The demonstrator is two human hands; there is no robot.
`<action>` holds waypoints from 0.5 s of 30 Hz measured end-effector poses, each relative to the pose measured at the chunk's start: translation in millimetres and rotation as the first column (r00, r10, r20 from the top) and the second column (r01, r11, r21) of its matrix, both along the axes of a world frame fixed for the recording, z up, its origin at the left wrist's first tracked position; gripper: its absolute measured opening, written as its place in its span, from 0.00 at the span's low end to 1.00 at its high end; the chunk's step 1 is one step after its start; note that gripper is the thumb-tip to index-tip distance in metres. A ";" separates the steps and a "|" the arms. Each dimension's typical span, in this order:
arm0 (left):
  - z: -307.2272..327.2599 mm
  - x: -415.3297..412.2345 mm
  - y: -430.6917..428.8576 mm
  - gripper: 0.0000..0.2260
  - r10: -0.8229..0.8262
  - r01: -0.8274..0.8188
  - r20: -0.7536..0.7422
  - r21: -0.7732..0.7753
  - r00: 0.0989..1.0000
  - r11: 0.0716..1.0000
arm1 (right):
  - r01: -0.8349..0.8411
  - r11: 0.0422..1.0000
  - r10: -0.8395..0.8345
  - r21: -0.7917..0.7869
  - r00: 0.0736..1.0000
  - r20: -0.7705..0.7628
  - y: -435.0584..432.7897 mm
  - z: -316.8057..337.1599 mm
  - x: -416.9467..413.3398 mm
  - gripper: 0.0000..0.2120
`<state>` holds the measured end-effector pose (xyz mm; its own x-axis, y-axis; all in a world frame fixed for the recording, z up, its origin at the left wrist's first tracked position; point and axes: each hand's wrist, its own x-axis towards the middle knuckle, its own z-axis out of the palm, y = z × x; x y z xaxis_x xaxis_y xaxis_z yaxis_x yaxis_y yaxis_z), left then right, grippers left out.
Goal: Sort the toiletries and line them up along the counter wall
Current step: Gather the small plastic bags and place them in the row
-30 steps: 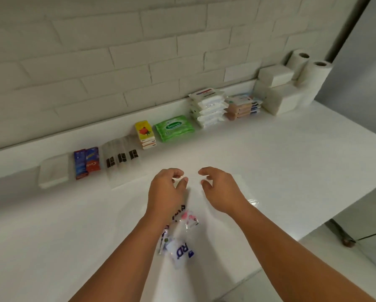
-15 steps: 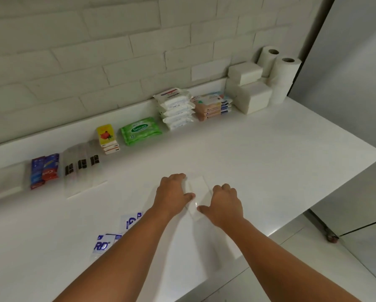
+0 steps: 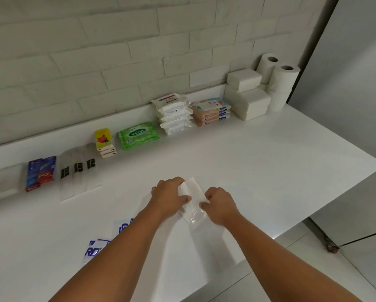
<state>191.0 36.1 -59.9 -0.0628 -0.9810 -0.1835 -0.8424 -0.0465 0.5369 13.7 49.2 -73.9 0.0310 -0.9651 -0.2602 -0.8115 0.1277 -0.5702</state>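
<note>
Two hands are closed on one white packet [image 3: 191, 200] mid-counter: its 9 o'clock edge is gripped by the left hand [image 3: 168, 196], its 3 o'clock edge pinched by the right hand [image 3: 220, 205]. The contents cannot be read, possibly tissue. A pickup is judged to be in hand. Next, a matching place must be found along the wall [image 3: 117, 62] at 12 o'clock, where the green wipes pack [image 3: 138, 135] lies; blue-printed sachets [image 3: 94, 250] at 7 o'clock are not yet sorted.
</note>
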 end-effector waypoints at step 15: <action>46.0 121.4 49.6 0.08 0.222 -0.307 -0.405 -0.156 0.887 0.939 | -0.283 0.927 0.339 -0.246 0.912 0.230 -20.8 73.6 106.8 0.09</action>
